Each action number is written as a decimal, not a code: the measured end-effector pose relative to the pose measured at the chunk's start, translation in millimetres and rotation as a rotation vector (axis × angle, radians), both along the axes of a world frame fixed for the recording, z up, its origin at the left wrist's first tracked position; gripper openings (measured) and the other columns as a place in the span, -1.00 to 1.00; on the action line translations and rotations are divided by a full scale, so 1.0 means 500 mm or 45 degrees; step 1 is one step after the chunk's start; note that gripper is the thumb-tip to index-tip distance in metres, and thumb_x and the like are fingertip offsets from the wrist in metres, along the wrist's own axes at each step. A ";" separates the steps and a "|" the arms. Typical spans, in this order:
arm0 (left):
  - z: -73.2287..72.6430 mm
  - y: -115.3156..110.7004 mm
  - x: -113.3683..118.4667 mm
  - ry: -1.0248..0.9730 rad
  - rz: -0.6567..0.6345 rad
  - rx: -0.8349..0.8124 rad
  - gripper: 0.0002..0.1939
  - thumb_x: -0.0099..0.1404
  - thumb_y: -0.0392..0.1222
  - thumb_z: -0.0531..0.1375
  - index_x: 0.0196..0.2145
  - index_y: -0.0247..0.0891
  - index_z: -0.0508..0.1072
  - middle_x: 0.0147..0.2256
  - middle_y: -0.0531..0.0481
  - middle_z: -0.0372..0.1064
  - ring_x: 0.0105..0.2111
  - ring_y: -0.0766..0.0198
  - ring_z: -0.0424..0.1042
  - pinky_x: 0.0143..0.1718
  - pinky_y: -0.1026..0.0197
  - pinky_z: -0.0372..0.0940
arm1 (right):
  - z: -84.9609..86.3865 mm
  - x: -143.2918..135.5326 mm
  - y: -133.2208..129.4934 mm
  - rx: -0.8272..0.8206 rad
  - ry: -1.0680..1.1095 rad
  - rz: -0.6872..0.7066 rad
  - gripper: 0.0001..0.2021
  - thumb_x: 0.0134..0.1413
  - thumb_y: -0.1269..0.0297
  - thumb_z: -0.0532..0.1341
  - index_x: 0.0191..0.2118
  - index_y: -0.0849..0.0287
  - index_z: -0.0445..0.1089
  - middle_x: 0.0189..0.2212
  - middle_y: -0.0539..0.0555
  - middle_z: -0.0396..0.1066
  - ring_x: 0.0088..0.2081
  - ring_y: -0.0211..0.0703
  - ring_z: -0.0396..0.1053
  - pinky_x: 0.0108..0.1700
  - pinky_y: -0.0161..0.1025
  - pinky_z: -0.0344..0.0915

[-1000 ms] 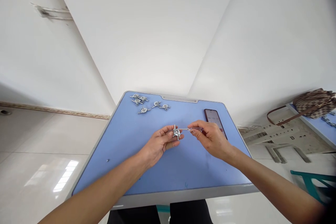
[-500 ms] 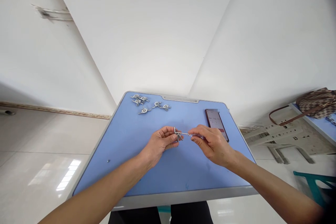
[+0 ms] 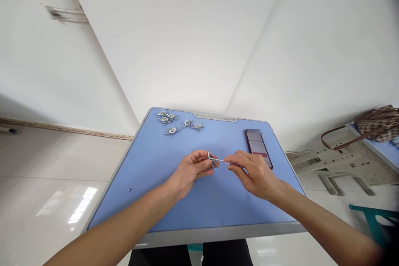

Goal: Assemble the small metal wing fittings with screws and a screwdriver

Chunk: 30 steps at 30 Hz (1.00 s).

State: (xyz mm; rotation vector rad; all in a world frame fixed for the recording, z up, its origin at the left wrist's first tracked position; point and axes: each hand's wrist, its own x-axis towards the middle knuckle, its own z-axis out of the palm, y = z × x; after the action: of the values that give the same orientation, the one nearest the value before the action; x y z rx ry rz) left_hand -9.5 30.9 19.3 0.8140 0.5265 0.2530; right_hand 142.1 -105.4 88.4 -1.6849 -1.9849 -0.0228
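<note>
Over the middle of the blue table (image 3: 149,166), my left hand (image 3: 195,168) pinches a small silver metal fitting (image 3: 212,160) between thumb and fingers. My right hand (image 3: 249,170) is closed around the handle of a screwdriver (image 3: 220,160), whose thin shaft points left and meets the fitting. The exact contact of the tip is hidden among the fitting's parts. Several similar metal fittings (image 3: 171,130) lie at the back left of the table. A tiny metal piece (image 3: 129,190), too small to name, rests near the left edge.
A phone (image 3: 258,147) with a running timer lies just behind my right hand. White walls (image 3: 177,41) stand behind the table. To the right are another desk with a checkered bag (image 3: 375,124) and a teal stool (image 3: 370,216).
Both hands stay in nearly the same place, with the screwdriver still at the fitting. The view shifts very slightly, and the phone's timer has advanced.
</note>
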 end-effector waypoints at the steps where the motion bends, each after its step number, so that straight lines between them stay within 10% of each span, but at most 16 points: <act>1: 0.000 0.000 0.001 -0.002 0.001 -0.003 -0.62 -0.03 -0.10 0.46 -0.31 -0.27 0.44 -0.18 -0.06 0.51 -0.11 0.15 0.48 -0.15 0.20 0.35 | -0.001 0.001 -0.001 0.003 -0.015 0.002 -0.85 0.31 0.40 0.05 -0.10 0.18 0.33 -0.43 0.00 0.40 -0.50 -0.32 0.26 -0.48 -0.37 0.15; 11: -0.010 -0.008 0.010 0.010 0.203 0.211 -0.70 -0.07 -0.20 0.42 -0.44 -0.26 0.37 -0.25 -0.02 0.52 -0.27 0.27 0.47 -0.23 0.22 0.37 | -0.037 -0.004 -0.004 0.169 -0.659 -0.178 -0.70 0.36 0.24 0.00 -0.32 0.24 0.38 -0.60 -0.01 0.32 -0.62 -0.32 0.16 -0.58 -0.28 -0.15; 15: -0.030 -0.015 0.015 -0.025 0.364 0.461 -0.79 0.00 -0.22 0.33 -0.45 -0.24 0.35 -0.26 0.00 0.52 -0.27 0.28 0.47 -0.25 0.26 0.34 | -0.056 -0.018 -0.006 -0.068 -0.555 -0.417 -0.51 0.39 0.10 -0.11 -0.46 0.22 0.35 -0.66 0.00 0.26 -0.68 -0.34 0.02 -0.58 -0.26 -0.27; 24: -0.036 -0.019 -0.002 -0.103 0.566 1.271 -0.93 0.25 -0.32 0.20 -0.30 -0.20 0.43 -0.16 -0.03 0.52 -0.28 0.31 0.51 -0.27 0.27 0.42 | -0.010 -0.040 0.005 -0.969 1.503 -0.672 -0.58 0.32 0.04 -0.06 -0.47 0.18 0.25 -0.70 -0.17 -0.07 -0.68 -0.42 -0.15 -0.63 -0.41 -0.18; 30: -0.030 -0.017 -0.008 -0.310 0.683 1.880 -0.81 0.31 -0.45 0.15 -0.20 -0.20 0.42 -0.12 -0.07 0.52 -0.12 0.30 0.52 -0.16 0.30 0.45 | -0.032 -0.001 -0.010 -1.484 2.479 -0.433 -0.60 0.38 0.10 -0.13 -0.45 0.16 0.16 -0.73 -0.24 -0.21 -0.72 -0.45 -0.39 -0.73 -0.48 -0.36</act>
State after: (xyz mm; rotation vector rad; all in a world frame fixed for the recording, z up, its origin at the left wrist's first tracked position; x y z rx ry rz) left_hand -13.3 22.6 4.3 2.0183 0.2443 1.3081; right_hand 141.8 -110.2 72.3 -1.2344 -0.0409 1.9938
